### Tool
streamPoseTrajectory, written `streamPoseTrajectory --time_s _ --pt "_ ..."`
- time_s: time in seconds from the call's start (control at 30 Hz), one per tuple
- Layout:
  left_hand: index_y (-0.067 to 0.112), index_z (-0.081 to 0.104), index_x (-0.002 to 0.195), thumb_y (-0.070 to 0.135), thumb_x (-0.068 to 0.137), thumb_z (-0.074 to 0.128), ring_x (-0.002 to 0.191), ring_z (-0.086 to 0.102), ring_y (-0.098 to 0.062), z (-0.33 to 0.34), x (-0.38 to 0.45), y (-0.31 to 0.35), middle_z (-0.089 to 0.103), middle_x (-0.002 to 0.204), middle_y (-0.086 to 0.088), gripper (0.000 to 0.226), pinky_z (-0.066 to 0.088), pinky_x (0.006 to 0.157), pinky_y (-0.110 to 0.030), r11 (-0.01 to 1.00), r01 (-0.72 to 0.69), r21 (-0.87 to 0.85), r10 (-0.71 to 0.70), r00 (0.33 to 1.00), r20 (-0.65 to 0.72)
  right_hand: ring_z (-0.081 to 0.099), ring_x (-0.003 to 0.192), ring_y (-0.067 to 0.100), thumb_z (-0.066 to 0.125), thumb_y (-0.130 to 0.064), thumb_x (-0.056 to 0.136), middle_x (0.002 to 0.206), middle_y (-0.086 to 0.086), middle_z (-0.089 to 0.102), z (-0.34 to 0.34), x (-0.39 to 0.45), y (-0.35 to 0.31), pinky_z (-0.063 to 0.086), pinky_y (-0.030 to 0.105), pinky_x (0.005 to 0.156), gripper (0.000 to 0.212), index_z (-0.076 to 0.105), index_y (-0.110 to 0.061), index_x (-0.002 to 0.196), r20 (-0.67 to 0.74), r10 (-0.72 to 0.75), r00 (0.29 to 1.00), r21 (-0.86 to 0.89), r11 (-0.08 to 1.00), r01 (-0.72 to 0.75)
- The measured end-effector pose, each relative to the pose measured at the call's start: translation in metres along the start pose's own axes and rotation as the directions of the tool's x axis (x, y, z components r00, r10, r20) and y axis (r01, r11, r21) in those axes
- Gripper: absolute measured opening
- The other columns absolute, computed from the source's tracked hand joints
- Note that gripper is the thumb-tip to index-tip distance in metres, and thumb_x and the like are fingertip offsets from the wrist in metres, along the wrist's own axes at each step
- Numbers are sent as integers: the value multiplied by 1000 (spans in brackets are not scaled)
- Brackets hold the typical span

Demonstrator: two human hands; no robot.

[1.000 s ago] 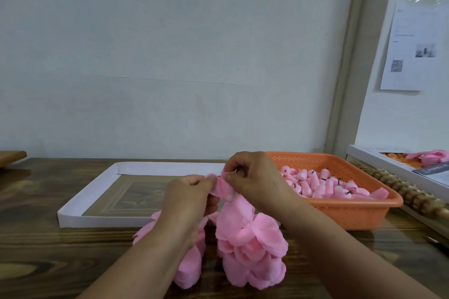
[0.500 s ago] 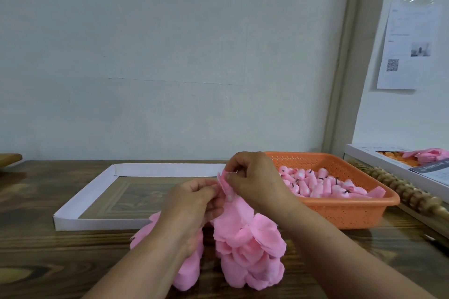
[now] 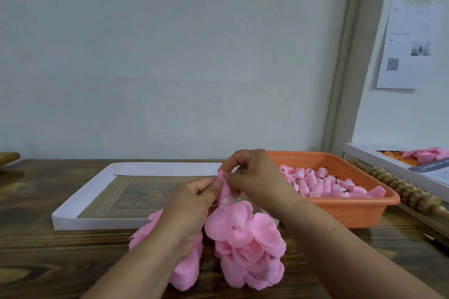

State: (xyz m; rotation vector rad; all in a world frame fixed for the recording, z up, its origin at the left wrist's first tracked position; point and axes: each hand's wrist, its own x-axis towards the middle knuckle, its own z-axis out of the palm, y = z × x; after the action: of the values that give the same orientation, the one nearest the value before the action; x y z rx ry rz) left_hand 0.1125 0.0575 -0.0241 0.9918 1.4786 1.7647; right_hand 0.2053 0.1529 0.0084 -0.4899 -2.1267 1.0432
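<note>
At frame centre we find the left hand (image 3: 194, 198) and right hand (image 3: 255, 177) both pinching one pink petal (image 3: 224, 188) above the petal pile (image 3: 245, 245).

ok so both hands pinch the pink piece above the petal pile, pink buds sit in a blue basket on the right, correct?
No, the basket is orange, not blue; the head view shows it. Rest holds: left hand and right hand pinch the pink piece above the petal pile.

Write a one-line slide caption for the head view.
The left hand and right hand pinch a pink petal above pink petal bunches beside an orange basket.
</note>
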Motion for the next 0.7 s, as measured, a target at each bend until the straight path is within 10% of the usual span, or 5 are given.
streamPoseTrajectory --time_s 0.3,0.53,0.7 --pt "12 78 76 22 86 62 99 68 -31 -2 0 -2 74 92 -17 21 54 91 -41 998 57 -37 -56 998 42 57 44 14 67 9 76 57 3 63 -4 1 3 49 23 48 21 63 -11 70 52 33 998 99 994 -38" --pt "9 69 92 22 99 47 62 69 -19 -8 0 -9 73 82 -13 27 54 49 -24 982 161 99 -153 985 -82 54 37 9 58 15 73 43 -5 59 -10 5 2 46 22 44 35 61 -17 57 -117 13 993 17 1000 -11" --pt "5 69 100 21 98 48 66 71 -26 -10 0 -9 72 82 -21 27 55 53 -30 951 290 -108 -285 957 56 54 40 6 60 9 76 43 -12 57 -3 2 -2 49 28 51 36 58 -21 57 -99 -22 995 -73 997 14"
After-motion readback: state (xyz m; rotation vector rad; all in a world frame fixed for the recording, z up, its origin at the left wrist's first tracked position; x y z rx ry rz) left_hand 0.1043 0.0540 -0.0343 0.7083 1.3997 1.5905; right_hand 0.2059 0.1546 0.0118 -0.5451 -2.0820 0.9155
